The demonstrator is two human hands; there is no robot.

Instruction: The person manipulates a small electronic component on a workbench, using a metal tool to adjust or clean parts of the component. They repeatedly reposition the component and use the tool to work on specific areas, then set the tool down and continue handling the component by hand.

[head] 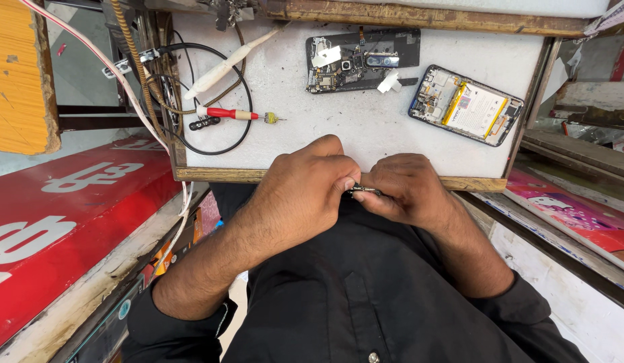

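Observation:
My left hand (305,188) and my right hand (403,188) meet at the near edge of a white work board (366,128). Both pinch a small dark metal part (364,191) between their fingertips; most of it is hidden by my fingers. On the board behind them lie a dismantled phone frame with an exposed circuit board (359,60) and an opened phone with its battery showing (468,105).
A red-handled screwdriver (235,114) and black cables (211,87) lie at the board's left, beside a white soldering tool (228,64). A red signboard (63,215) sits at left, a pink printed panel (574,212) at right. The board has a wooden rim (218,175).

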